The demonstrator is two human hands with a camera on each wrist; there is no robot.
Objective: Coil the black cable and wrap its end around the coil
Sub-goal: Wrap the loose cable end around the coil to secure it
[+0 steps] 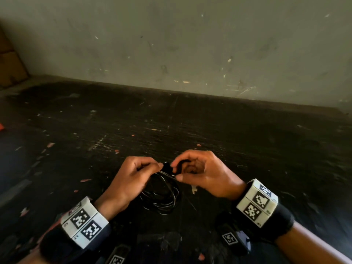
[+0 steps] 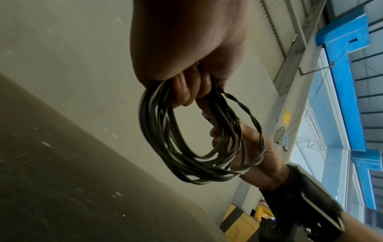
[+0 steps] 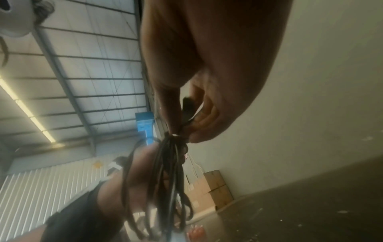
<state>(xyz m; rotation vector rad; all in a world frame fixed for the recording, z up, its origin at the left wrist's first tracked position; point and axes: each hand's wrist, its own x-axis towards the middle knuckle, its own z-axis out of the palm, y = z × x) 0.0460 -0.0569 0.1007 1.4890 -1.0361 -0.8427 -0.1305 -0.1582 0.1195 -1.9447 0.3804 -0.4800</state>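
The black cable (image 1: 162,195) hangs as a coil of several loops between my hands, above the dark table (image 1: 247,140). My left hand (image 1: 137,174) grips the top of the coil (image 2: 186,144), fingers curled round the bunched strands. My right hand (image 1: 192,170) pinches the cable's end, a black plug (image 1: 168,167), right at the top of the coil. In the right wrist view the plug (image 3: 187,108) sits between thumb and fingers, above the gathered strands (image 3: 172,172). The lower loops hang free.
A scratched grey wall (image 1: 190,44) rises behind the table. Cardboard boxes (image 1: 9,60) stand at the far left corner. Small orange scraps (image 1: 85,180) lie scattered on the tabletop. Both wrists wear bands with black-and-white markers (image 1: 83,221).
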